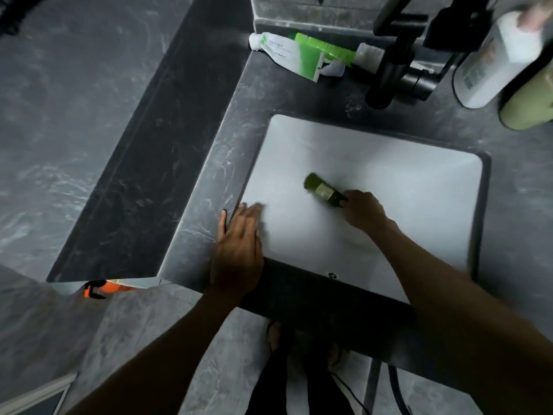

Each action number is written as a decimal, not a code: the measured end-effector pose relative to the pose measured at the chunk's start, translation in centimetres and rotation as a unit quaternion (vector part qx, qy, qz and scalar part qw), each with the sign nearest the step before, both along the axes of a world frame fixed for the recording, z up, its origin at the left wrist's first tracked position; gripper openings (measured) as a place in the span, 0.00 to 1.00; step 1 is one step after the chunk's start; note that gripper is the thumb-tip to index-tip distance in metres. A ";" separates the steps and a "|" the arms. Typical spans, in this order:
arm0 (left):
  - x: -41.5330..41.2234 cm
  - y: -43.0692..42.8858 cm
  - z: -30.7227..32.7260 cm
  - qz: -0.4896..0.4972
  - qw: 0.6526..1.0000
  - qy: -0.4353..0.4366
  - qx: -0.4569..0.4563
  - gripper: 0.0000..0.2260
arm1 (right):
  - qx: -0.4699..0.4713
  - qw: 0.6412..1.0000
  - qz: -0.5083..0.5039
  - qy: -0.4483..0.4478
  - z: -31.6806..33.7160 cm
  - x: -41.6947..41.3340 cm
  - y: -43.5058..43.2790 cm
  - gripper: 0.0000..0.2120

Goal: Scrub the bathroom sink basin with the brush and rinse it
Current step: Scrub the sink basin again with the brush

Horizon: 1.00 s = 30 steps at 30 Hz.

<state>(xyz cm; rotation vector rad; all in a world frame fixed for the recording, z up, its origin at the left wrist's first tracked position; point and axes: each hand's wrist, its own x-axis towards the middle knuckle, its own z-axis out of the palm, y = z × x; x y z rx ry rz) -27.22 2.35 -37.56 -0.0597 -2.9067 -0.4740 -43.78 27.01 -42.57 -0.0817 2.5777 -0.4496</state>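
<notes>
Looking down from the head cam: white rectangular sink (389, 163) sunk into a dark grey marbled counter (299, 94). The right hand (363, 211) is down inside the sink, fingers curled round the handle end of a dark green brush (321, 188). The brush sits roughly mid-sink, its head pointing up and left towards the back-left corner, and it looks like it's against the sink floor, though it's a bit blurry so I can't tell for sure.

The left hand (239, 250) holds nothing. It lies flat, palm down, at the sink's front-left corner, with the thumb out on the counter and the straight fingers reaching over the rim. The fingertips are smeared with motion blur.

At the back there's a black tap (395, 55) behind the sink. Left of it a white and green tube (290, 53) lies on its side, with a bright green pack (326, 47) just behind it, touching or nearly so. To the right of the tap stands a white bottle (496, 61), and right beside that is a pale green container (526, 100), partly cut off by the frame edge.

Down low on the left something orange (98, 289) pokes out below the counter's corner, can't make out what it is. The floor (59, 115) is grey marble-look, and the person's feet (275, 336) show under the counter's front edge
</notes>
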 end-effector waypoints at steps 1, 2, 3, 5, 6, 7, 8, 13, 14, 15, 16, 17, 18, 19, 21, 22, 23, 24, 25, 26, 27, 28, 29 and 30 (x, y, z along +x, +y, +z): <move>0.0 0.0 0.0 0.002 1.000 -0.011 -0.004 0.21 | -0.010 0.999 0.032 -0.029 0.0 1.1 -0.3 0.14; -0.1 -0.1 0.1 0.003 1.000 -0.018 -0.010 0.22 | -0.023 0.996 0.059 -0.059 0.2 2.2 -0.7 0.14; -0.1 -0.1 0.1 0.004 1.000 -0.024 -0.017 0.22 | -0.037 0.992 0.081 -0.086 0.5 3.2 -0.9 0.14; -0.2 -0.2 0.0 0.002 0.999 -0.031 -0.031 0.22 | -0.065 0.983 0.113 -0.131 1.7 4.6 -1.7 0.12; -0.2 -0.2 -0.1 0.001 0.999 -0.030 -0.040 0.21 | -0.080 0.977 0.127 -0.154 2.7 5.0 -2.3 0.12; -0.3 -0.2 -0.1 0.002 0.998 -0.027 -0.050 0.21 | -0.098 0.970 0.142 -0.173 3.6 5.3 -3.2 0.12; -0.3 -0.1 -0.1 0.005 0.998 -0.024 -0.058 0.20 | -0.118 0.962 0.155 -0.192 4.5 5.5 -4.1 0.13; -0.5 0.1 0.1 0.008 0.997 -0.024 -0.069 0.22 | -0.150 0.921 0.165 -0.320 7.4 6.2 -4.6 0.13; -0.6 0.1 0.1 0.007 0.997 -0.020 -0.069 0.22 | -0.133 0.916 0.178 -0.335 7.6 6.0 -3.2 0.13; -0.5 0.1 0.0 0.007 0.997 -0.016 -0.069 0.21 | -0.108 0.916 0.183 -0.341 7.4 5.5 -1.6 0.13; -0.5 0.1 0.0 0.008 0.997 -0.013 -0.071 0.21 | -0.077 0.923 0.173 -0.336 7.1 5.0 0.3 0.13; -0.5 0.2 -0.1 0.009 0.997 -0.009 -0.073 0.21 | -0.045 0.934 0.153 -0.321 6.7 4.4 2.3 0.12; -0.5 0.2 -0.1 0.009 0.997 -0.007 -0.076 0.20 | -0.017 0.945 0.130 -0.299 6.2 3.9 4.0 0.12; -0.5 0.1 -0.2 0.007 0.997 -0.006 -0.078 0.20 | 0.000 0.955 0.110 -0.276 5.6 3.4 5.1 0.11; -0.4 0.1 -0.2 0.000 0.996 -0.004 -0.087 0.20 | 0.026 0.970 0.102 -0.220 4.2 2.5 5.5 0.11; -0.4 0.0 -0.2 -0.001 0.996 -0.003 -0.091 0.19 | 0.046 0.977 0.114 -0.174 3.6 2.1 5.0 0.12; -0.6 -0.1 -0.3 -0.003 0.996 -0.004 -0.094 0.19 | 0.071 0.984 0.125 -0.108 3.2 1.8 4.3 0.12; -0.6 -0.1 -0.3 -0.005 0.995 -0.007 -0.095 0.19 | 0.091 0.987 0.127 -0.039 3.0 1.5 3.8 0.12; -0.6 -0.1 -0.4 -0.005 0.995 -0.010 -0.096 0.20 | 0.096 0.988 0.116 0.020 2.8 1.1 3.4 0.12; -0.7 0.0 -0.4 -0.005 0.995 -0.016 -0.099 0.20 | 0.092 0.989 0.094 0.063 2.7 0.6 3.1 0.11; -0.7 0.0 -0.4 -0.006 0.995 -0.021 -0.102 0.20 | 0.091 0.990 0.071 0.087 2.6 0.0 3.1 0.11; -0.8 0.0 -0.3 -0.006 0.994 -0.024 -0.105 0.20 | 0.097 0.989 0.053 0.097 2.3 -0.5 3.3 0.11; -0.8 -0.1 -0.3 -0.005 0.994 -0.026 -0.108 0.20 | 0.103 0.989 0.040 0.094 1.9 -0.9 3.5 0.11; -0.9 -0.1 -0.3 -0.003 0.994 -0.028 -0.110 0.20 | 0.100 0.991 0.025 0.079 1.6 -1.2 3.6 0.11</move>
